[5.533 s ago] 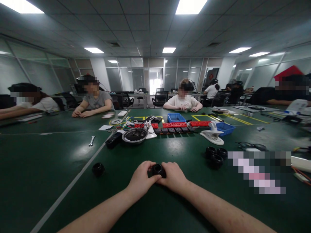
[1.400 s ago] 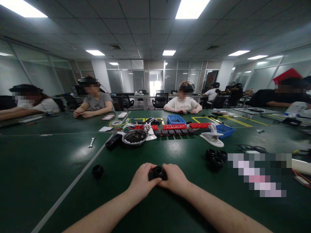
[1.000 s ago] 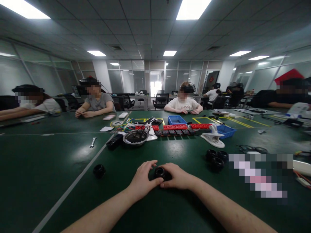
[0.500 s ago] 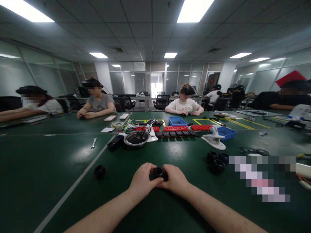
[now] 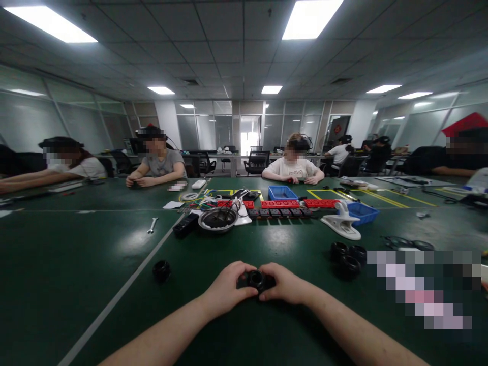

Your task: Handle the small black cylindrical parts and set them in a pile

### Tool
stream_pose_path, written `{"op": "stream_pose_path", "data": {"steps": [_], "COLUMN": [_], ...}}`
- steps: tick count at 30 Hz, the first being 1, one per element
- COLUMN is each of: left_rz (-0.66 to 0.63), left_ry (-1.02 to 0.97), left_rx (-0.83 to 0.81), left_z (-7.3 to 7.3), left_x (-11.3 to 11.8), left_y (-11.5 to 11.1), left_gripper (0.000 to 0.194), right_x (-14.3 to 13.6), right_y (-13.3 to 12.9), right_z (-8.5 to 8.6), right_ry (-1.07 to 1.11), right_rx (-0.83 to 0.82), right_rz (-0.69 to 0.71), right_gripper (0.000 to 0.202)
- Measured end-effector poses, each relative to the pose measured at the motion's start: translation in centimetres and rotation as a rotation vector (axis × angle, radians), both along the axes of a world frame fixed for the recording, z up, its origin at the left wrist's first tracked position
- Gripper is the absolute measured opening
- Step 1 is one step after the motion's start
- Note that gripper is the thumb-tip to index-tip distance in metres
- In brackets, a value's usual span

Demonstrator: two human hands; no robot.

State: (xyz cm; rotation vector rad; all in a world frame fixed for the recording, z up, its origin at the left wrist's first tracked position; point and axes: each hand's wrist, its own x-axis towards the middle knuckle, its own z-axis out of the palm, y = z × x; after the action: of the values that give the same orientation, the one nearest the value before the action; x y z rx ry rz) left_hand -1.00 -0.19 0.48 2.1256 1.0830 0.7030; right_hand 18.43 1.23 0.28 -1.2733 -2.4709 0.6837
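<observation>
A round black ring-shaped part (image 5: 255, 279) with a hole through its middle is between my two hands, close over the green tabletop. My left hand (image 5: 230, 285) curls around its left side, fingertips behind and thumb in front. On the opposite side, my right hand (image 5: 285, 284) grips it the same way, its thumb near the left thumb. The fingers hide part of its sides. A similar black part (image 5: 161, 271) lies to the left, and a cluster of 3 more, one of them a black ring (image 5: 349, 266), sits to the right.
Farther out are a wrench (image 5: 152, 225), a metal bowl (image 5: 203, 224), red strips (image 5: 280, 204), a white clamp (image 5: 345, 229) and a blue bin (image 5: 365, 214). Another blue bin (image 5: 282, 193) stands behind the strips. Several people sit around the table.
The view has shifted slightly, so the scene sits a little lower and farther right. My hands have moved slightly apart around the black ring-shaped part, which remains between them.
</observation>
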Motion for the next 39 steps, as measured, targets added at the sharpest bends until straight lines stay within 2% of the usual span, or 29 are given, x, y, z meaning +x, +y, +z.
{"op": "stream_pose_path", "data": {"steps": [4, 7, 10, 14, 18, 21, 23, 27, 29, 32, 35, 39], "left_rz": [0.172, 0.229, 0.191, 0.036, -0.038, -0.045, 0.004, 0.204, 0.249, 0.195, 0.074, -0.035], "left_ry": [0.037, 0.088, 0.089, 0.031, 0.019, -0.003, 0.001, 0.052, 0.074, 0.066, 0.038, 0.02], "left_rx": [0.023, 0.073, 0.102, 0.084, 0.068, 0.054, 0.047, 0.066, 0.082, 0.097, 0.081, 0.04], "left_z": [-0.3, -0.2, 0.1, 0.1, 0.0, 0.1, 0.1, -0.3, -0.5, -0.4, 0.1, 0.6], "left_x": [0.6, 0.8, 0.6, 0.0, -0.3, -0.3, 0.0, 0.5, 0.7, 0.5, 0.0, -0.5], "left_y": [-0.4, -0.6, -0.6, 0.0, 0.5, 0.4, 0.2, -0.3, -0.4, -0.4, -0.1, 0.1], "left_gripper": [0.03, 0.029, 0.028, 0.031, 0.035, 0.034, 0.033, 0.03, 0.031, 0.03, 0.031, 0.034], "right_x": [-1.3, -2.1, -2.1, -1.0, 0.1, 0.1, -0.5, -2.1, -2.5, -2.3, -1.2, 0.0], "right_y": [-0.6, -1.3, -1.6, -1.1, -0.2, 0.0, -0.2, -1.2, -1.6, -1.7, -1.2, -0.3], "right_z": [-0.7, -0.7, -0.2, 0.8, 1.2, 0.7, 0.3, -0.3, -0.3, -0.1, 0.4, 0.9], "right_ry": [-0.065, -0.104, -0.108, -0.044, -0.039, -0.046, -0.067, -0.127, -0.155, -0.139, -0.019, 0.057], "right_rx": [0.093, 0.152, 0.167, 0.064, -0.009, -0.006, 0.02, 0.126, 0.171, 0.2, 0.096, -0.106], "right_rz": [-0.169, -0.226, -0.207, -0.047, 0.059, 0.02, -0.054, -0.222, -0.261, -0.214, -0.068, 0.043], "right_gripper": [0.039, 0.034, 0.039, 0.051, 0.033, 0.027, 0.03, 0.032, 0.032, 0.04, 0.05, 0.033]}}
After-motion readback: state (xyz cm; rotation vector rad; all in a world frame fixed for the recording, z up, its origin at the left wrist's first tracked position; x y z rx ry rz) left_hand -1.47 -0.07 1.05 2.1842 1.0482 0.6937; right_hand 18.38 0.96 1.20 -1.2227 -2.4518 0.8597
